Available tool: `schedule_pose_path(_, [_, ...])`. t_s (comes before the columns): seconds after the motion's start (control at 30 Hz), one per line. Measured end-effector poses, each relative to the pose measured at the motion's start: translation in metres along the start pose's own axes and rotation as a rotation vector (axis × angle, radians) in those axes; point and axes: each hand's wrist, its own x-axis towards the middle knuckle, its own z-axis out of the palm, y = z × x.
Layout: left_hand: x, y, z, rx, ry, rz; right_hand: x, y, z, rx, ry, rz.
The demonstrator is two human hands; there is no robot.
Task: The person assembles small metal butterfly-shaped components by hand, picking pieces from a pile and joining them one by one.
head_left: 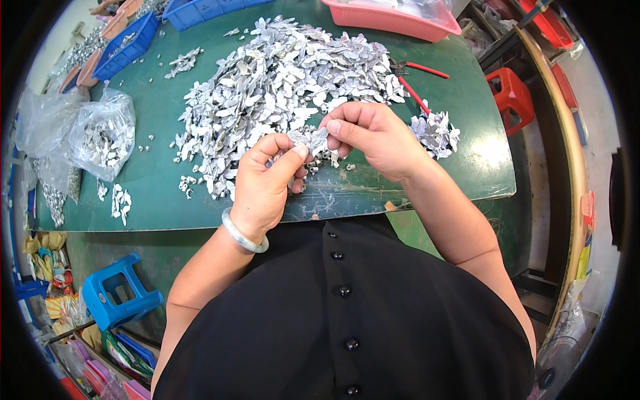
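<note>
Hands (265, 179), two, pinch one silvery piece (310, 139) near one large heap (287, 73).

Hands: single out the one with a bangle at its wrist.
The left hand: a pale bangle circles its wrist. The right hand, also holding the silvery piece, has a bare wrist.

Held metal piece (311, 137): silver-grey, small and thin, with a wing-like outline and a ridged, textured face; partly covered by fingertips, so whether it is one piece or two touching cannot be told.
Held piece's pose: raised, roughly crosswise, its left end pinched by the left hand (267, 175), its right end by the right hand (375, 139).
Held piece's place: between the two hands, in front of the near side of the pile (287, 73).
Pile: many similar silver-grey pieces, loosely heaped at mixed angles, spreading beyond both hands.
</note>
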Motion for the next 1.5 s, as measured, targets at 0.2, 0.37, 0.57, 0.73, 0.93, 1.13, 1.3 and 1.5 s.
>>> schedule_pose_path(0.2, [0.0, -0.003, 0.0, 0.059, 0.015, 0.064, -0.004, -0.003, 0.002, 0.058, -0.001, 0.026])
schedule_pose_path(0.37, [-0.001, -0.002, -0.001, -0.007, -0.012, 0.067, -0.007, 0.0, 0.006, 0.105, 0.031, -0.047])
schedule_pose_path(0.57, [-0.004, 0.003, 0.0, -0.137, -0.08, 0.023, -0.012, 0.005, 0.008, -0.048, 0.059, -0.081])
schedule_pose_path(0.73, [-0.005, 0.003, -0.001, -0.156, -0.106, 0.024, -0.013, 0.012, 0.012, -0.024, 0.088, -0.108])
schedule_pose_path(0.93, [-0.002, -0.004, -0.009, -0.303, -0.094, -0.044, -0.013, 0.009, 0.006, -0.122, -0.107, -0.237])
schedule_pose_path(1.13, [-0.003, 0.001, -0.007, -0.313, -0.091, -0.114, 0.027, 0.006, -0.024, -0.822, 0.108, -0.307])
schedule_pose_path(1.3, [-0.002, 0.004, -0.008, -0.538, -0.213, -0.135, 0.054, 0.019, -0.03, -1.317, 0.16, -0.459])
schedule_pose_path(1.5, [0.002, -0.002, -0.017, -0.509, -0.263, -0.131, 0.069, 0.023, -0.031, -1.572, 0.173, -0.535])
